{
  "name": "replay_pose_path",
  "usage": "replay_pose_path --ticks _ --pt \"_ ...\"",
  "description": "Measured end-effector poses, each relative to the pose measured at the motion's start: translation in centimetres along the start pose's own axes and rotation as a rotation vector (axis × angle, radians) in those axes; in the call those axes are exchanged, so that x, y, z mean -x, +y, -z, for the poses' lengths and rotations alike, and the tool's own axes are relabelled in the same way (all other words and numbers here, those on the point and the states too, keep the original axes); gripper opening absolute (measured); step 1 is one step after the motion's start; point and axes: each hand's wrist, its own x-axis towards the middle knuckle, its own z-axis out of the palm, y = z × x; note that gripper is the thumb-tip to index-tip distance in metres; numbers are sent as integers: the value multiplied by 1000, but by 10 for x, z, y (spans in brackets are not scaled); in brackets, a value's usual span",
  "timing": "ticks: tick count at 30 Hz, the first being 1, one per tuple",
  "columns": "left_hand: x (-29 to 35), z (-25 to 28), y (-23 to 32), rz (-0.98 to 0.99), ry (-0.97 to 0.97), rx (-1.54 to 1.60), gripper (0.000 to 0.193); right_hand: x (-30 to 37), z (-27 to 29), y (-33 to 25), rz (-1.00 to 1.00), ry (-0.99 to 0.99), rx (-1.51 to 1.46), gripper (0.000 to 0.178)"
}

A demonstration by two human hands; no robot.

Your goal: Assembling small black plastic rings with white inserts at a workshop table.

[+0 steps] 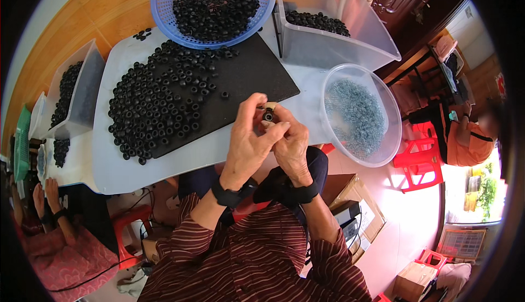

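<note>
Above the table's front edge, my left hand (244, 144) and my right hand (293, 148) meet with fingers bent inward. Pinched among their fingertips is a small black ring-shaped part (268, 115), its round hole facing up toward me. Something pale tan shows at the fingertips just beyond it; I cannot make out what it is. Many similar black ring parts (156, 102) lie heaped on a dark mat (257, 72), left of my hands. To the right of my hands, a clear round tub (395, 117) holds a mass of small bluish translucent pieces (355, 113).
A blue perforated basket (159, 7) of black parts stands at the back. Clear plastic bins (339, 48) with black parts flank the table (123, 173). At left, a co-worker's hands (52, 195) rest at another table. Red stools (418, 162) and a cardboard box (342, 187) stand around.
</note>
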Motion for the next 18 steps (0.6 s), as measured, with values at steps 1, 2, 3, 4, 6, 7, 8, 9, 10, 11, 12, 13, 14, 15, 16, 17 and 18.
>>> replay_pose_path --ticks 1,2,3,4,6,7,8,9,10,11,12,13,14,15,16,17,18 --pt "-4 -4 0 -19 -69 -53 57 -1 1 -4 -37 -50 8 26" --pt "-7 -12 0 -31 -25 40 54 -1 1 11 45 -21 -8 21" --pt "-8 -13 1 -29 -28 41 54 -2 2 13 44 -18 -7 21" --pt "-10 -14 4 54 -67 63 48 -3 4 15 50 -8 -5 22" --pt "-11 -15 3 141 -109 83 44 -2 5 16 53 4 -4 23" --pt "-12 -16 2 130 -95 123 40 -1 5 15 21 15 6 22" --pt "-12 -17 1 120 -80 162 36 0 4 14 -10 25 15 22" --pt "-12 -17 1 123 -80 161 36 0 4 10 -14 25 14 22" --pt "-12 -16 2 155 -96 171 35 0 4 3 -34 37 57 21" --pt "-12 -16 2 186 -110 180 33 0 4 0 -55 49 100 21" --pt "-12 -17 2 188 -113 181 33 0 4 0 -57 52 101 21" --pt "-13 -18 2 174 -94 173 34 1 2 1 -47 68 52 20" --pt "-13 -19 2 158 -75 166 34 1 1 2 -36 83 4 19" --pt "-13 -19 1 156 -78 166 34 1 2 5 -34 86 4 19" --pt "-12 -20 -1 133 -73 161 34 1 2 8 -26 78 15 18" --pt "-12 -20 -1 110 -67 156 34 1 3 11 -17 69 26 18" --pt "-12 -20 1 110 -66 155 34 2 4 12 -17 67 26 18"
